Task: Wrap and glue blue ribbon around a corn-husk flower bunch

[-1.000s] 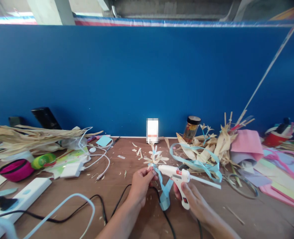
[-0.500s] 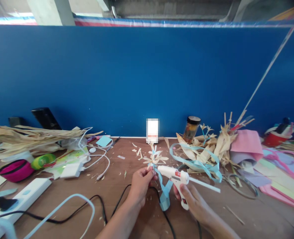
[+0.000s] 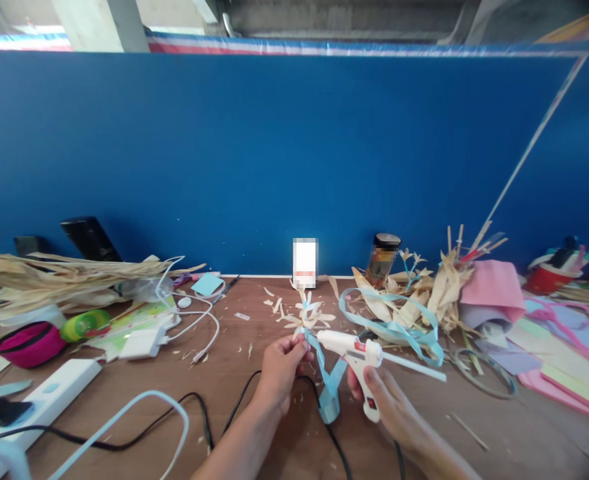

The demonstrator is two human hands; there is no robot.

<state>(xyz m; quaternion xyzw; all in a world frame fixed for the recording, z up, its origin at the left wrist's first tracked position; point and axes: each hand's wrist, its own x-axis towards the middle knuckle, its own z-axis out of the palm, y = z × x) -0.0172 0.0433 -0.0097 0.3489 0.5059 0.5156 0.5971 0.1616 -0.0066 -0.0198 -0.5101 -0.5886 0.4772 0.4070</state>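
In the middle of the head view my left hand (image 3: 285, 365) pinches the stem of a flower made of pale dried husk strips (image 3: 308, 315). A light blue ribbon (image 3: 319, 360) is at the stem, and its strip hangs down to a small roll (image 3: 330, 407). My right hand (image 3: 382, 393) is closed round the handle of a white hot glue gun (image 3: 354, 350). The gun's nozzle points left, close to the ribbon beside my left fingers; whether it touches I cannot tell. A glue stick (image 3: 414, 367) sticks out of the gun's back.
Dried husks (image 3: 444, 293), a dark-lidded jar (image 3: 383, 257) and coloured paper (image 3: 494, 290) lie to the right. At the left are a white power strip (image 3: 59, 393), a pink pouch (image 3: 29, 343) and a husk pile (image 3: 64, 273). Black cable (image 3: 337, 447) runs beneath my hands.
The glue gun has shifted very slightly to the right, its nozzle a little farther from the stem. My left hand keeps its pinch on the flower.
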